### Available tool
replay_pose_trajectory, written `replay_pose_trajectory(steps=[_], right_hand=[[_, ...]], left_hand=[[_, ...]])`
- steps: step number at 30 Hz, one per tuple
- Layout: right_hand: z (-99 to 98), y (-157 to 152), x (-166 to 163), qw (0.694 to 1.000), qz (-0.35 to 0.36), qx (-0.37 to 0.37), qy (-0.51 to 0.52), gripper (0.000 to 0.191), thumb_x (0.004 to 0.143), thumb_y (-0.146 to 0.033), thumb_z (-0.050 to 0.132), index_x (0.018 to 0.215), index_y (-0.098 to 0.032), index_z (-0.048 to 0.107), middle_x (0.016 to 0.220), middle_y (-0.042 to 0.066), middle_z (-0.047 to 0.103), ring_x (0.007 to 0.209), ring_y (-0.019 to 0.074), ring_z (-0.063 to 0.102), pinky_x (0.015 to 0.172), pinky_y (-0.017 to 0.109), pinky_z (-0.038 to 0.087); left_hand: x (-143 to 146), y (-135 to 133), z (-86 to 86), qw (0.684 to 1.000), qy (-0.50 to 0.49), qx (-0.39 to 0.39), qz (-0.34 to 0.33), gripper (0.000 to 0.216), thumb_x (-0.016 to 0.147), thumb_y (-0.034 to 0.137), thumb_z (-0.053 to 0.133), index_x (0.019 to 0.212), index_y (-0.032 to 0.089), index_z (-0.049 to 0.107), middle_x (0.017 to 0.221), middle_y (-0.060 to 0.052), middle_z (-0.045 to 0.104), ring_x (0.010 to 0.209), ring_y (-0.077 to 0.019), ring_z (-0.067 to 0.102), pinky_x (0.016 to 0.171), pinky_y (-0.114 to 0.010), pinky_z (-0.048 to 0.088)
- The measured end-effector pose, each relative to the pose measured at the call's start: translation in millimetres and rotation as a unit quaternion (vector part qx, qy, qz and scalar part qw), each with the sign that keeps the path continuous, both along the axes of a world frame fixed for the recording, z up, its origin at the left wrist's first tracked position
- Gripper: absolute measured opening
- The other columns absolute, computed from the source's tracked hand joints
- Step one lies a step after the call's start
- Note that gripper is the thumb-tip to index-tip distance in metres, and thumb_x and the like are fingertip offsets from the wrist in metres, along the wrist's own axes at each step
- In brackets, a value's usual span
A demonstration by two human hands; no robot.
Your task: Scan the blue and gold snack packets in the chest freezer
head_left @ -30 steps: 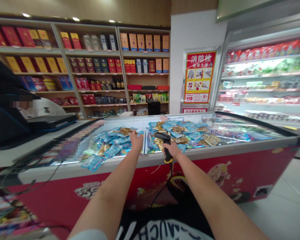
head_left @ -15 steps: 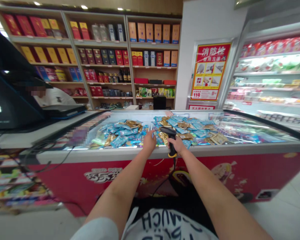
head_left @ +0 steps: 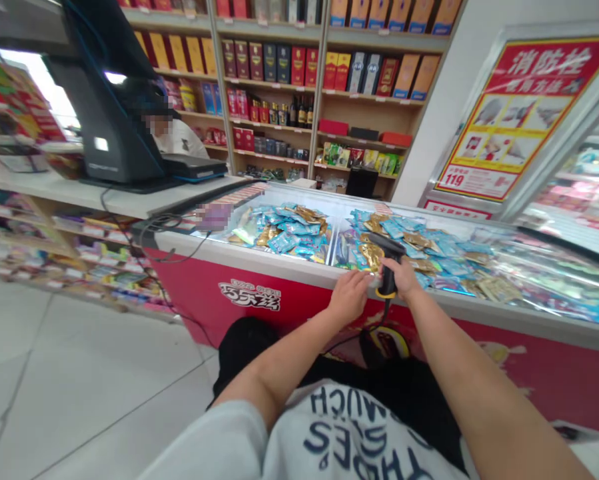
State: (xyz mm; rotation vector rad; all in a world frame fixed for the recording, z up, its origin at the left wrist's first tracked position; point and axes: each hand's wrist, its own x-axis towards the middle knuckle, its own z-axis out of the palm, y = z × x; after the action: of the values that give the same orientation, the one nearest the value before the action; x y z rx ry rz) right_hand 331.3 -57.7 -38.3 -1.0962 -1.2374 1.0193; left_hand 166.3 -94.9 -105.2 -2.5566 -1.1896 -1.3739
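My right hand (head_left: 403,277) is closed round the grip of a black handheld barcode scanner (head_left: 386,248), whose yellow-edged base points down. The scanner's head is over the front rim of a chest freezer (head_left: 299,257). Left of the scanner, my left hand (head_left: 350,295) lies back-up at the rim with its fingers reaching toward the scanner's grip. It seems to hold nothing, and I cannot tell if it touches the scanner. Beyond both hands, gold packets (head_left: 372,253) and blue packets (head_left: 299,229) lie heaped in the freezer on either side of a white divider (head_left: 333,240).
A checkout terminal (head_left: 122,133) stands on the counter (head_left: 129,201) at left, with a person (head_left: 182,137) behind it. Cables (head_left: 144,267) hang by the freezer's left corner. Boxed-goods shelves (head_left: 274,87) line the back, beside a red poster (head_left: 526,117). Tiled floor (head_left: 99,373) shows at lower left.
The view has turned left and tilted down. My left hand has come right, closer to the scanner, with its fingers now pointing toward it. My right hand keeps hold of the scanner.
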Motion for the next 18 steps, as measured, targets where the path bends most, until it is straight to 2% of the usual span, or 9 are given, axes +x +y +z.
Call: replay_pose_trajectory(steps=[3, 5, 9, 13, 18], right_hand=[[4.0, -2, -3, 1.0, -0.002, 0.003, -0.002, 0.029, 0.066, -0.043, 0.072, 0.061, -0.019, 0.058, 0.052, 0.002, 0.059, 0.045, 0.0154, 0.053, 0.048, 0.03, 0.043], [6.7, -3, -5, 1.0, -0.005, 0.01, -0.003, 0.028, 0.066, -0.043, 0.071, 0.061, -0.019, 0.057, 0.051, 0.001, 0.058, 0.045, 0.0154, 0.053, 0.047, 0.029, 0.043], [9.8, -4, -4, 1.0, -0.008, 0.001, 0.01, 0.028, 0.064, -0.043, 0.071, 0.062, -0.019, 0.057, 0.051, 0.001, 0.058, 0.044, 0.0146, 0.053, 0.046, 0.028, 0.044], [6.7, -3, -1, 0.999, -0.015, 0.007, 0.032, 0.031, 0.064, -0.045, 0.072, 0.063, -0.018, 0.057, 0.052, 0.0, 0.058, 0.043, 0.0138, 0.053, 0.044, 0.027, 0.042], [0.2, 2, 4, 0.997, -0.017, 0.006, 0.074, 0.03, 0.065, -0.045, 0.073, 0.068, -0.018, 0.059, 0.053, 0.0, 0.059, 0.044, 0.0134, 0.054, 0.044, 0.026, 0.042]], left_hand=[[2, 18, 28.4, 0.995, -0.035, -0.062, 0.073, 0.039, 0.091, 0.023, 0.049, 0.129, 0.023, 0.061, 0.137, -0.011, 0.058, 0.133, -0.0308, 0.043, 0.112, -0.049, 0.031], [5, 30, 45.9, 0.987, -0.024, -0.124, 0.096, 0.038, 0.09, 0.031, 0.055, 0.126, 0.02, 0.062, 0.128, -0.015, 0.062, 0.127, -0.0341, 0.049, 0.11, -0.05, 0.032], [14, 56, 70.8, 0.973, 0.025, -0.191, 0.127, 0.052, 0.083, 0.042, 0.066, 0.128, 0.016, 0.059, 0.127, -0.02, 0.062, 0.122, -0.0368, 0.053, 0.104, -0.048, 0.037], [23, 82, 80.5, 0.956, 0.074, -0.244, 0.147, 0.067, 0.07, 0.053, 0.075, 0.125, 0.017, 0.059, 0.129, -0.02, 0.061, 0.127, -0.0371, 0.051, 0.104, -0.045, 0.039], [29, 101, 80.1, 0.943, 0.059, -0.278, 0.173, 0.084, 0.06, 0.058, 0.08, 0.127, 0.014, 0.057, 0.13, -0.024, 0.06, 0.128, -0.039, 0.051, 0.101, -0.046, 0.041]])
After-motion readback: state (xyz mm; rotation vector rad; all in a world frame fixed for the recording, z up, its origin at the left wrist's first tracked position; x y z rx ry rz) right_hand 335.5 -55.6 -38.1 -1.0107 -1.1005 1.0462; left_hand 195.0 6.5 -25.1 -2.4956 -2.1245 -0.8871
